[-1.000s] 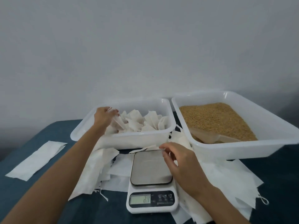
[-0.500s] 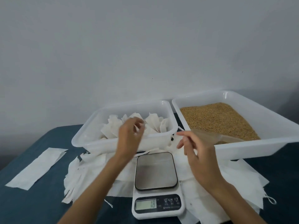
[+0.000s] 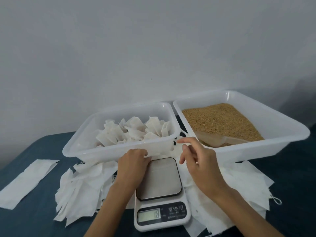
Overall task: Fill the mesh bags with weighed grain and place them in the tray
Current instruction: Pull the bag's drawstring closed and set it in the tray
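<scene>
Scale (image 3: 159, 189) at near centre of bench (image 3: 30, 219), loose bags (image 3: 82, 189) spread under and beside it, tray (image 3: 119, 151) of filled bags (image 3: 133, 130) behind at left, grain tub (image 3: 273, 127) behind at right, scoop (image 3: 220, 140) in grain (image 3: 217, 120), single sheet (image 3: 27, 182) far left.

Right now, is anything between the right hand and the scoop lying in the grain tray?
Yes. The grain tray's near wall rises between the right hand and the scoop, which lies just inside against it. The hand would have to go up over the rim. Nothing else visibly blocks it.
</scene>
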`<state>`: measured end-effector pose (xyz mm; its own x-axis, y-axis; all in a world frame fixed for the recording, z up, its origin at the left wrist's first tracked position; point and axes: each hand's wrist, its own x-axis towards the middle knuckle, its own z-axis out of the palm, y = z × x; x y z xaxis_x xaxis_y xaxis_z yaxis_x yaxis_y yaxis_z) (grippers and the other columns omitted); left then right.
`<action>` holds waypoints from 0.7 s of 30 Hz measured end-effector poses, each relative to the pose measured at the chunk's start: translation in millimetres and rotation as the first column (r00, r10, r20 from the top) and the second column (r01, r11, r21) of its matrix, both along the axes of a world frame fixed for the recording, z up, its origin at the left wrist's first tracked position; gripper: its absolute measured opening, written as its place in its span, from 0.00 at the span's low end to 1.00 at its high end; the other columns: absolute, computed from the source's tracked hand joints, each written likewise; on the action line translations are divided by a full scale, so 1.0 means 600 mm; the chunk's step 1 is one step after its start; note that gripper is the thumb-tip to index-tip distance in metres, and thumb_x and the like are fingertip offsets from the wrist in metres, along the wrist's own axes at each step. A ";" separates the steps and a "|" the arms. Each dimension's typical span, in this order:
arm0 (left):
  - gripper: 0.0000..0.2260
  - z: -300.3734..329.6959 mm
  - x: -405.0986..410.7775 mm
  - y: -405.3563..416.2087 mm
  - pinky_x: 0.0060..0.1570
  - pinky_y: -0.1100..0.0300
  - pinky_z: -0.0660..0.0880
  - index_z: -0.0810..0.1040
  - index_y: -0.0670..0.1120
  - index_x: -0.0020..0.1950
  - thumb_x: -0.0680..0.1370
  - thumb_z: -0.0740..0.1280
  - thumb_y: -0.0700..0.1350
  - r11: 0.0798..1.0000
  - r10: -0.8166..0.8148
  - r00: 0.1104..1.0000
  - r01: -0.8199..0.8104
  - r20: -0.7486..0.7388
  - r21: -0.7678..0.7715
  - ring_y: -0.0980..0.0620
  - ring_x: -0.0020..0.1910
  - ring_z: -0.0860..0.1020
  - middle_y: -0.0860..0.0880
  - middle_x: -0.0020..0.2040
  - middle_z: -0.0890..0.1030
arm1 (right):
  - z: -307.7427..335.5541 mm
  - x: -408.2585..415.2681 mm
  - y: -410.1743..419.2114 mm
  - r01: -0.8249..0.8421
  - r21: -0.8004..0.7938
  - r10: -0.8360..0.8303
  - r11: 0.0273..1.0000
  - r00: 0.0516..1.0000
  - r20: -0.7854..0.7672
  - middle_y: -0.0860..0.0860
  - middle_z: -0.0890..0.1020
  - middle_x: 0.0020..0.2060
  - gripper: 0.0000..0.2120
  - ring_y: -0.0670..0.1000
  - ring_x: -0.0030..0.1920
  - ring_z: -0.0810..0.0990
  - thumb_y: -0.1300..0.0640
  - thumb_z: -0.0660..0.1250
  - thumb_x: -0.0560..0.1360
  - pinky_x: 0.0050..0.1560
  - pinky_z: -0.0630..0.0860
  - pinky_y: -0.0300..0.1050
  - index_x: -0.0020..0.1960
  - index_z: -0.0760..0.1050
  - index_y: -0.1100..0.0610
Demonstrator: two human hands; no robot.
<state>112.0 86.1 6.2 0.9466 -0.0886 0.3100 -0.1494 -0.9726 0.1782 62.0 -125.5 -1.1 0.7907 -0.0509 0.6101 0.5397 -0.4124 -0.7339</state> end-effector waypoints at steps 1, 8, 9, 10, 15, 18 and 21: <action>0.10 0.000 0.002 -0.002 0.48 0.53 0.74 0.84 0.47 0.53 0.84 0.63 0.47 1.000 -0.009 1.000 0.009 0.017 0.019 0.46 0.53 0.81 0.50 0.51 0.84 | -0.005 0.000 0.003 -0.028 -0.037 0.027 0.999 0.999 -0.031 0.45 0.81 0.33 0.09 0.46 0.29 0.78 0.56 0.61 0.84 0.32 0.68 0.29 0.60 0.76 0.45; 0.13 -0.002 -0.039 -0.043 0.28 0.62 0.72 0.87 0.49 0.48 0.83 0.66 0.35 0.271 -0.407 0.912 0.181 0.059 -0.945 0.54 0.32 0.77 0.47 0.38 0.84 | -0.018 0.015 0.005 -0.157 -0.026 0.138 0.987 0.929 -0.343 0.41 0.81 0.48 0.17 0.43 0.34 0.79 0.40 0.68 0.78 0.38 0.73 0.34 0.65 0.73 0.40; 0.11 -0.003 -0.044 -0.049 0.27 0.61 0.72 0.86 0.47 0.49 0.84 0.66 0.36 0.181 -0.444 0.896 0.111 0.019 -0.977 0.52 0.33 0.77 0.44 0.40 0.84 | -0.018 0.013 0.007 -0.194 0.014 0.185 0.981 0.912 -0.366 0.42 0.82 0.49 0.18 0.42 0.37 0.81 0.40 0.69 0.77 0.39 0.74 0.35 0.65 0.73 0.40; 0.09 -0.003 -0.047 -0.051 0.27 0.62 0.72 0.86 0.45 0.50 0.84 0.66 0.36 0.119 -0.466 0.885 0.049 -0.012 -0.992 0.51 0.34 0.78 0.42 0.42 0.84 | -0.019 0.011 0.009 -0.220 0.055 0.225 0.974 0.900 -0.375 0.43 0.83 0.50 0.19 0.43 0.40 0.83 0.41 0.71 0.76 0.40 0.77 0.37 0.65 0.73 0.40; 0.10 -0.009 -0.046 -0.044 0.27 0.63 0.71 0.86 0.41 0.55 0.82 0.70 0.46 -0.022 -0.454 0.890 -0.057 -0.041 -0.998 0.52 0.35 0.78 0.41 0.46 0.85 | -0.010 0.010 0.008 -0.218 0.273 0.312 0.937 0.873 -0.374 0.55 0.79 0.35 0.09 0.52 0.30 0.76 0.52 0.74 0.76 0.29 0.72 0.45 0.50 0.77 0.55; 0.12 -0.008 -0.044 -0.044 0.27 0.62 0.70 0.87 0.42 0.54 0.79 0.71 0.50 -0.034 -0.416 0.909 -0.058 -0.039 -0.998 0.53 0.32 0.74 0.43 0.44 0.84 | -0.005 0.013 0.002 -0.220 0.369 0.349 0.903 0.876 -0.332 0.55 0.82 0.36 0.07 0.55 0.28 0.71 0.59 0.71 0.78 0.25 0.70 0.45 0.47 0.78 0.63; 0.12 -0.007 -0.042 -0.041 0.29 0.61 0.71 0.87 0.43 0.54 0.80 0.71 0.50 -0.024 -0.400 0.916 -0.046 -0.033 -0.999 0.52 0.34 0.75 0.43 0.44 0.84 | -0.002 0.015 0.001 -0.228 0.400 0.371 0.888 0.869 -0.328 0.55 0.83 0.38 0.06 0.53 0.28 0.71 0.61 0.69 0.79 0.24 0.70 0.43 0.48 0.79 0.65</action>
